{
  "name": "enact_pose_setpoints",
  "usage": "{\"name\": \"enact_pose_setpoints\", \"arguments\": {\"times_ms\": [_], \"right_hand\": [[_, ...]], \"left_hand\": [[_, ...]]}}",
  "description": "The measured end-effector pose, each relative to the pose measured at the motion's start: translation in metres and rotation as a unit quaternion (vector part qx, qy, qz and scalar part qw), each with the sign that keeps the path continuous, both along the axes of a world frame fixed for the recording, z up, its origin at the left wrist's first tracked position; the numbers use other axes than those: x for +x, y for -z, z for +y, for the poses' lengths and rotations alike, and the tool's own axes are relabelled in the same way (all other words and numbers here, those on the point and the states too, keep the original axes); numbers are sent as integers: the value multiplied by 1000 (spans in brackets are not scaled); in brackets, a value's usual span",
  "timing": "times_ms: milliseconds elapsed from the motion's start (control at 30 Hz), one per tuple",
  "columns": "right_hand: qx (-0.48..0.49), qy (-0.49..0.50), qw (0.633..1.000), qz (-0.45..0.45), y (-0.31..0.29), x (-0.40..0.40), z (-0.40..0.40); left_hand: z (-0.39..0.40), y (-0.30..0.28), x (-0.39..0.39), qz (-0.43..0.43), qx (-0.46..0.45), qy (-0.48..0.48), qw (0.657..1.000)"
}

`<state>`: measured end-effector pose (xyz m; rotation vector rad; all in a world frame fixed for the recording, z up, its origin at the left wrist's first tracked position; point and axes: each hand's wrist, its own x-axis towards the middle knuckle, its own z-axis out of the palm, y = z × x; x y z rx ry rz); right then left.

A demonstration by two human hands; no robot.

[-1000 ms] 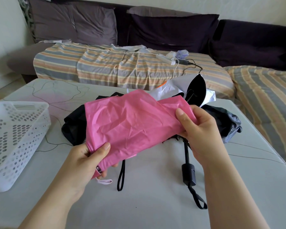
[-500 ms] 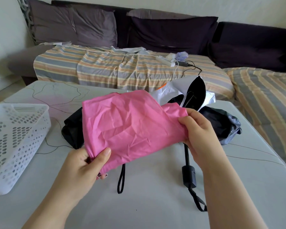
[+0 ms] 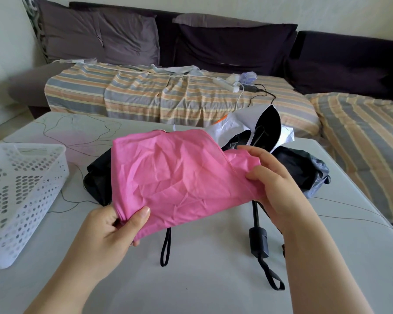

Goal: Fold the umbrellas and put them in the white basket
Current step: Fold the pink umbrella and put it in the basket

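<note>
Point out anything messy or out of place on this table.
Behind the crumpled pink umbrella fabric held in both hands, black umbrellas and a white one lie in a loose, unfolded heap. The white perforated plastic basket looks empty.

A crumpled pink umbrella [image 3: 179, 175] is held up, its canopy spread loose. Behind it lie a black umbrella [image 3: 304, 171] and a white-and-black one [image 3: 256, 128]. The white perforated basket [image 3: 21, 191] stands at left.

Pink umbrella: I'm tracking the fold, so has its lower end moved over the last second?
Yes. The pink umbrella has lifted slightly in the left hand, uncovering more of the black wrist strap lying on the table.
</note>
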<state>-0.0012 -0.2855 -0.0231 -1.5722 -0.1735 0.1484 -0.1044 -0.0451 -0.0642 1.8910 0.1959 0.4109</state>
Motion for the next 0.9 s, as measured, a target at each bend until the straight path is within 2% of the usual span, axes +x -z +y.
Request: {"name": "enact_pose_setpoints", "arguments": {"times_ms": [167,333,567,767,900], "right_hand": [[34,-6,999,-2,0,0,0],[-4,-19,999,-35,2,-1,2],[49,-7,994,-96,9,2,2],[-25,32,991,-128,9,0,7],[-11,41,989,-138,8,-1,7]], "left_hand": [[3,2,1,0,-10,1,1000],[4,4,2,11,-25,5,1000],[2,10,10,22,-149,1,989],[5,10,11,22,-161,5,987],[3,10,11,16,-157,-4,987]]}}
